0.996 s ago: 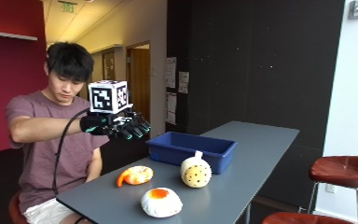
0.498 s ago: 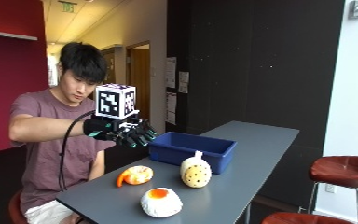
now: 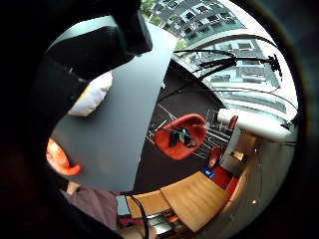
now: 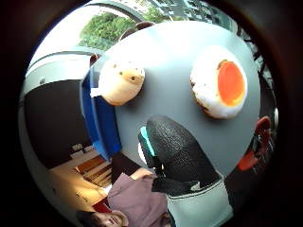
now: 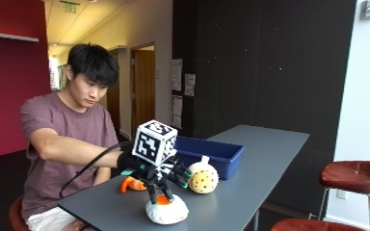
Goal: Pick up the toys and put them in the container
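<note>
While the gloved right hand (image 5: 163,180) hangs spread-fingered just above the fried-egg plush (image 5: 166,210), its fingertips point down at the orange yolk and nothing is gripped — whether they touch it cannot be told. That egg toy sits close to the near edge of the grey table (image 5: 262,168). Beside it, nearer the person, lies an orange plush (image 5: 130,184); behind it stands a spotted cream plush (image 5: 202,178), just in front of the blue container (image 5: 214,153). Beyond the bin the tabletop runs bare toward the far end — open room alongside a red stool (image 5: 358,177).
</note>
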A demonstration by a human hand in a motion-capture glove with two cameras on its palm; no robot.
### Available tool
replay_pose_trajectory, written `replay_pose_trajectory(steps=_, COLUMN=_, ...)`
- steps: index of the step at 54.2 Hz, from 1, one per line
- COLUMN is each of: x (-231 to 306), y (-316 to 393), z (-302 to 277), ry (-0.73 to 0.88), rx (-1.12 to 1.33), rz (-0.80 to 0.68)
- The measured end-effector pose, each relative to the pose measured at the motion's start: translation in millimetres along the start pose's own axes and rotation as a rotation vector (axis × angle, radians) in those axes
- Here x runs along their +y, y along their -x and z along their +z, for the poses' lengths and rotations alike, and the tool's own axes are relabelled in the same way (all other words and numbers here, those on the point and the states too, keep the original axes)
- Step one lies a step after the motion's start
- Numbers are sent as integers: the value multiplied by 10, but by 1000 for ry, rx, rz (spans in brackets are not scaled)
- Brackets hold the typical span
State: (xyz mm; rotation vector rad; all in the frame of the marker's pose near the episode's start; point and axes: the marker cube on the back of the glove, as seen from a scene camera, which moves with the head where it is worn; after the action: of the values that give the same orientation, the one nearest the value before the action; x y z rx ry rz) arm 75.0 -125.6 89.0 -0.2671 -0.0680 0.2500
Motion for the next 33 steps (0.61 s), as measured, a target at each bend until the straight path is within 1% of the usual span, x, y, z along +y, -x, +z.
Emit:
replay_pose_trajectory(steps=4, x=-205, y=17, z=263, ry=51, rx=4, rz=33)
replay_pose_trajectory(steps=10, x=-342, y=39, z=572, ry=162, rx=60, rz=62)
replay_pose_trajectory(steps=13, x=-385, y=35, z=692, ry=157, rx=91, rz=53)
replay_pose_trajectory(steps=17, x=-426, y=33, z=796, ry=46, rx=105, rz=48)
replay_pose_trajectory(steps=25, x=-422, y=28, z=930, ry=-285, rx=62, rz=-10)
replay_pose_trajectory(steps=29, x=-441, y=0, z=917, ry=-395, rx=12, rz=-49)
replay_pose_trajectory(steps=33, x=-486, y=-13, z=883, ry=-491, rx=-1, rz=-48)
